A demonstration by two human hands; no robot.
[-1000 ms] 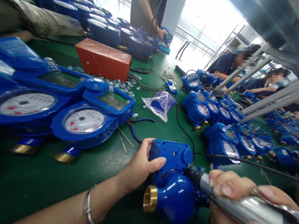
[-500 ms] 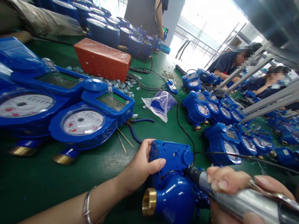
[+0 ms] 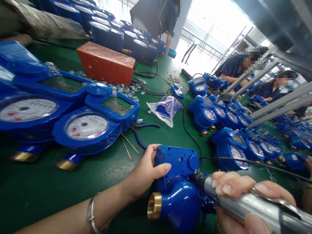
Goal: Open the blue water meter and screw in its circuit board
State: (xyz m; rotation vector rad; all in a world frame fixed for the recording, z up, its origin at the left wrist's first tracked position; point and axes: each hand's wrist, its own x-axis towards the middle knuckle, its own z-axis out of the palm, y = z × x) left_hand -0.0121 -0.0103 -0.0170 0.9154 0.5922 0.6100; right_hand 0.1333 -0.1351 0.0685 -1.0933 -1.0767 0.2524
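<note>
Meter, blue with a brass fitting, lies face-down on the green desk, just in front of the pliers. The left hand has its fingers clamped on the meter's plastic housing; the right hand is wrapped around a silver electric screwdriver, tip touching the meter's body. Against the earlier frames, both holds are unchanged, so driving appears ongoing; only the view has drifted, and the person standing beyond the orange box has shifted.
</note>
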